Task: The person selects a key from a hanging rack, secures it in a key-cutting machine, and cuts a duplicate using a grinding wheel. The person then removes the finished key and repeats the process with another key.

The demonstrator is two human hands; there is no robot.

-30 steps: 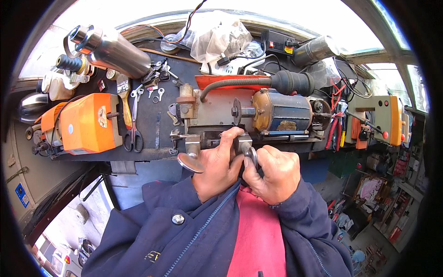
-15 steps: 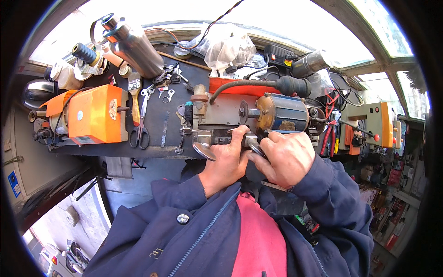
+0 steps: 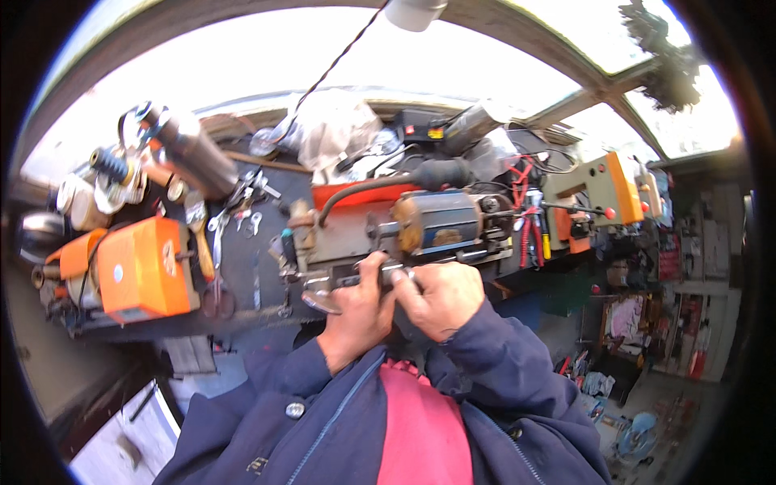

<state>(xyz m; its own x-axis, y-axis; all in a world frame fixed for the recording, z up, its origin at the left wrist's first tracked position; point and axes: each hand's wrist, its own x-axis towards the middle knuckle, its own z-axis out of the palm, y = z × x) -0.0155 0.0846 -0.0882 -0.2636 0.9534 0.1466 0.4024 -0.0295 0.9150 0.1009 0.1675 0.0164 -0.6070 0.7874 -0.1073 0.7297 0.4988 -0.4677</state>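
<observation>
A key-cutting machine with a blue-brown motor (image 3: 440, 222) and a toothed cutting wheel (image 3: 373, 230) sits at the bench's front. My left hand (image 3: 360, 311) is closed around the metal carriage, its index finger raised near the wheel, beside the left clamp's flat metal handle (image 3: 322, 302). My right hand (image 3: 440, 295) grips the right clamp's metal handle, mostly hidden under the fingers, with the thumb close to my left hand. Loose keys (image 3: 255, 220) lie left of the machine. The picture is slightly blurred, so small parts in the clamps cannot be made out.
An orange machine (image 3: 137, 271), scissors (image 3: 218, 287), brush (image 3: 198, 218) and steel bottle (image 3: 194, 153) are on the left. Red-handled pliers (image 3: 532, 238) and a beige-orange machine (image 3: 590, 186) stand right. Plastic bags (image 3: 339, 121) lie behind, below bright windows, with a hanging cord (image 3: 339, 52).
The view has tilted, showing more window, with the bench lower and further left. My right hand's fingers moved over the clamp handle; both hands stay on the carriage.
</observation>
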